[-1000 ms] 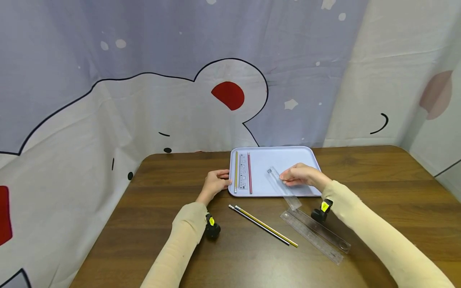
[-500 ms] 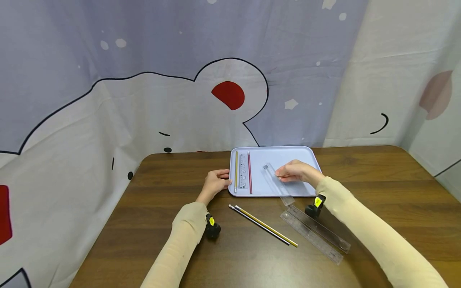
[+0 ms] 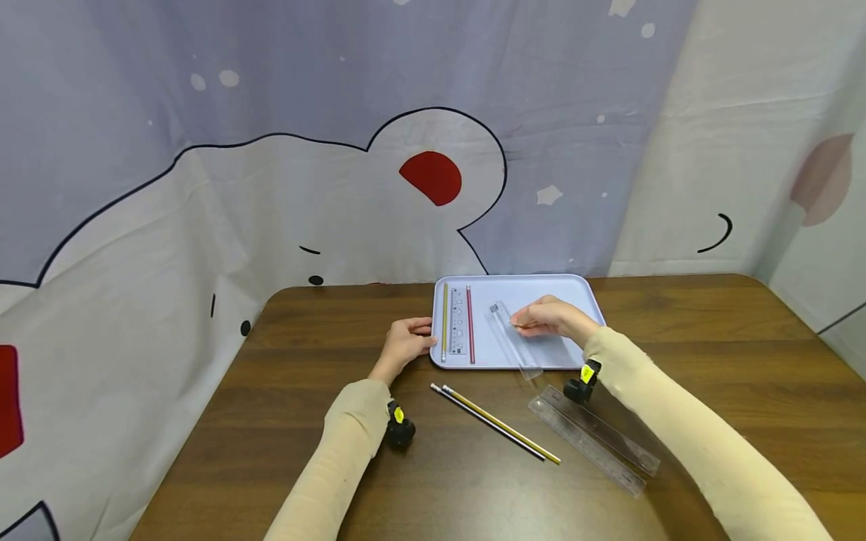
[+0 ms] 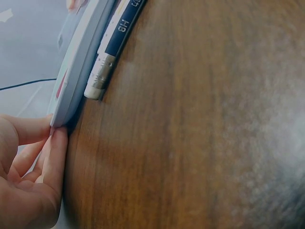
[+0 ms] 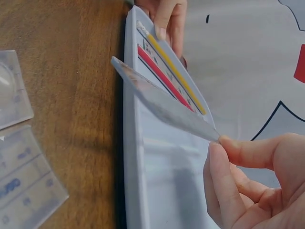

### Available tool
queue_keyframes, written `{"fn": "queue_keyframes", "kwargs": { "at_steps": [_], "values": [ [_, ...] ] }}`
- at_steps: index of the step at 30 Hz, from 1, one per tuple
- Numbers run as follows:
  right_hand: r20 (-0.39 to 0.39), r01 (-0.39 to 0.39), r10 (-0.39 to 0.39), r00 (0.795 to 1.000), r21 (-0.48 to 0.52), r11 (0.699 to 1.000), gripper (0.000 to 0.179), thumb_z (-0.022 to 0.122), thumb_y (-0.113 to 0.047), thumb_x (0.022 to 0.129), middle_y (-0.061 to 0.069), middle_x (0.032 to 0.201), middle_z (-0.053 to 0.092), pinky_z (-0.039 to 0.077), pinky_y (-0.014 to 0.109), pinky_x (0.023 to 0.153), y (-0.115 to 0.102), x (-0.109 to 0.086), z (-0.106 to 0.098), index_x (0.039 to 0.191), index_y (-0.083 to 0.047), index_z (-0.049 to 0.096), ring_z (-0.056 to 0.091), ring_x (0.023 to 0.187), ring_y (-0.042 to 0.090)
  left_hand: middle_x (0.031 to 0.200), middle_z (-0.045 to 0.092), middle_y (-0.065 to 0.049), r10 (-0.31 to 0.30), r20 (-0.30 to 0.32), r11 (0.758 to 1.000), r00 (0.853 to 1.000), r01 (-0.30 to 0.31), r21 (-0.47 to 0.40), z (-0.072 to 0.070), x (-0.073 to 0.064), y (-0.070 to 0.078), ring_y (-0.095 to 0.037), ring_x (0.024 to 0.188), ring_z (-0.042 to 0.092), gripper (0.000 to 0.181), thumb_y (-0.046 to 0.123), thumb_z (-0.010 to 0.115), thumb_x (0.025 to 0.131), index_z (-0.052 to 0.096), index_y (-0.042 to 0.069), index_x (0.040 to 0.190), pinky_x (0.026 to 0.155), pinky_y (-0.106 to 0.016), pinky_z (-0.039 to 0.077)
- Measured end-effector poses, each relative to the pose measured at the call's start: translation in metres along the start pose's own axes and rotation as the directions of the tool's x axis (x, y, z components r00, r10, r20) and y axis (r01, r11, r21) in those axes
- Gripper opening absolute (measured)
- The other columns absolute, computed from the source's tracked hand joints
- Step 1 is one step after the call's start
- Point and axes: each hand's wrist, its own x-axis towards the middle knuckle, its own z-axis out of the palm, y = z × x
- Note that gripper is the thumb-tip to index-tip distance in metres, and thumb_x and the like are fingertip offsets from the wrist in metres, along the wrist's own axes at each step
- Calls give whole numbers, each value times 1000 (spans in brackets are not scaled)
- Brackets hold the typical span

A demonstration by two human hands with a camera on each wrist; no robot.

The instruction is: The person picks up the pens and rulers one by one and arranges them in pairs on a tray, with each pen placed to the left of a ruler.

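Observation:
My right hand (image 3: 551, 319) pinches a clear plastic ruler (image 3: 516, 342) by its edge between thumb and fingers. In the right wrist view this ruler (image 5: 167, 105) hangs tilted above the white tray (image 5: 164, 191). At the tray's left rim my left hand (image 3: 404, 346) grips the edge, thumb on top and fingers underneath, as the left wrist view shows. Inside the tray (image 3: 541, 285), at its left side, lie a yellow pencil (image 3: 444, 323), a clear ruler with cut-out shapes (image 3: 458, 321) and a red pencil (image 3: 470, 324), side by side.
In front of the tray, a black pencil (image 3: 487, 422) and a yellow-and-black pencil (image 3: 502, 425) lie slanted on the wooden table (image 3: 271, 421). Two clear rulers (image 3: 587, 445) (image 3: 602, 428) lie to their right, under the right forearm. A patterned curtain (image 3: 304, 188) hangs behind.
My right hand has moved left and slightly away over the tray, carrying the ruler toward the red pencil. My left hand has stayed at the tray's rim.

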Motion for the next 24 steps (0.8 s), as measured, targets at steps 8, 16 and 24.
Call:
{"fn": "queue_keyframes", "kwargs": {
  "at_steps": [8, 16, 24],
  "values": [
    [-14, -12, 12, 1000, 22, 1000, 37, 54, 6, 89, -3, 69, 67, 56, 14, 66, -1, 7, 2, 123, 18, 51, 62, 63, 4, 119, 65, -21, 1, -2, 1000, 1000, -1, -2, 0, 0, -1, -18, 92, 63, 45, -6, 66, 84, 59, -1, 128, 79, -33, 60],
    [-17, -7, 7, 1000, 31, 999, 33, 52, 6, 89, -4, 70, 66, 56, 14, 67, -6, 11, 3, 121, 17, 53, 61, 64, 3, 120, 64, -22, -2, 1, 1000, 1000, 2, -7, 0, 1, 0, -18, 92, 63, 46, -7, 66, 83, 59, -1, 128, 79, -33, 60],
    [-30, -9, 10, 999, 46, 999, 33, 55, 6, 89, -3, 68, 67, 56, 14, 66, -9, 16, 9, 121, 17, 55, 62, 63, 4, 118, 65, -21, 2, -3, 1000, 1000, -2, -7, 1, 0, 0, -18, 91, 64, 45, -6, 67, 83, 60, -1, 127, 78, -32, 60]
  ]
}}
